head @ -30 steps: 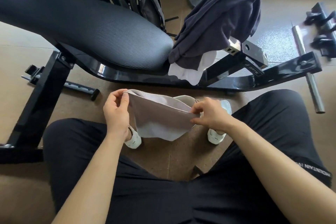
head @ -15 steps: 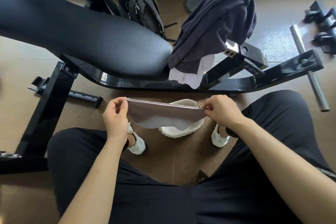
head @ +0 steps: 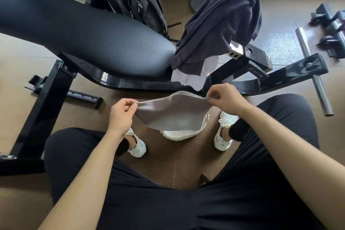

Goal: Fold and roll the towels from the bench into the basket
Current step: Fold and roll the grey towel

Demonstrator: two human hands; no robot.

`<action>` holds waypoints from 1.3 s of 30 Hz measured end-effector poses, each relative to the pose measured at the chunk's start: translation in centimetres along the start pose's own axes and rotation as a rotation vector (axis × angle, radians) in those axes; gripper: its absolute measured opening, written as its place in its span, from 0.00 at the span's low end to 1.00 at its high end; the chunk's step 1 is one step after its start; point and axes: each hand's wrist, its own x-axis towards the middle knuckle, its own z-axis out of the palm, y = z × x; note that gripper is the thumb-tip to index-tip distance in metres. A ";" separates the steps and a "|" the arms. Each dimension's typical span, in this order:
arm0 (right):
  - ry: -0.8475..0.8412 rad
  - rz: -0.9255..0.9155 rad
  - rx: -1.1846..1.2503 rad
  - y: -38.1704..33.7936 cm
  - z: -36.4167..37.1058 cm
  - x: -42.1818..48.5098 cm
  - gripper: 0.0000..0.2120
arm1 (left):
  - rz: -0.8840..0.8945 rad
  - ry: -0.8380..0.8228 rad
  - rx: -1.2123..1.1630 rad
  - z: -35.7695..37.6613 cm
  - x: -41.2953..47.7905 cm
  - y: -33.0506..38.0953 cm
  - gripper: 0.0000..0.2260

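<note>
A small grey towel [head: 173, 115] hangs folded between my hands, held by its top corners above the floor. My left hand [head: 122, 114] pinches the left corner and my right hand [head: 226, 98] pinches the right corner. Under the towel a cream woven basket [head: 179, 135] stands on the floor between my feet, mostly hidden by the cloth. On the black padded bench [head: 97, 37] a dark purple towel [head: 220, 24] is draped over the frame's end, with a white towel [head: 194, 78] hanging out beneath it.
The bench's black steel frame [head: 280, 76] runs across in front of my knees. A dark backpack [head: 145, 7] leans behind the bench. A steel bar [head: 313, 69] and black dumbbell handles [head: 332, 24] lie on the floor at right. A loose adjustment pin [head: 82, 97] lies at left.
My hands have raised the grey towel's top edge and moved slightly apart and forward. The right hand has moved up toward the bench frame, and the basket's lower rim shows.
</note>
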 end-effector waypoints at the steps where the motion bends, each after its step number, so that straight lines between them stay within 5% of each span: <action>1: -0.020 0.036 -0.027 0.4 -0.1 0.4 0.06 | -0.052 -0.009 0.005 0.1 0.4 -0.3 0.05; 5: 0.150 0.119 0.154 1.1 -0.6 1.9 0.02 | -0.051 0.002 -0.076 0.0 2.3 0.7 0.05; 16: 0.253 0.340 0.594 2.3 1.2 2.5 0.03 | -0.145 -0.057 -0.179 0.4 3.3 -0.7 0.06; 24: 0.405 0.414 0.596 1.5 2.3 2.1 0.04 | -0.243 0.130 -0.317 1.7 2.4 0.2 0.03; 34: 0.255 0.278 0.692 -2.8 3.8 -0.2 0.04 | -0.218 -0.008 -0.445 3.9 -1.7 4.2 0.04; 39: 0.088 0.154 0.645 -5.0 5.4 -1.5 0.06 | 0.004 -0.131 -0.315 5.2 -3.1 4.3 0.05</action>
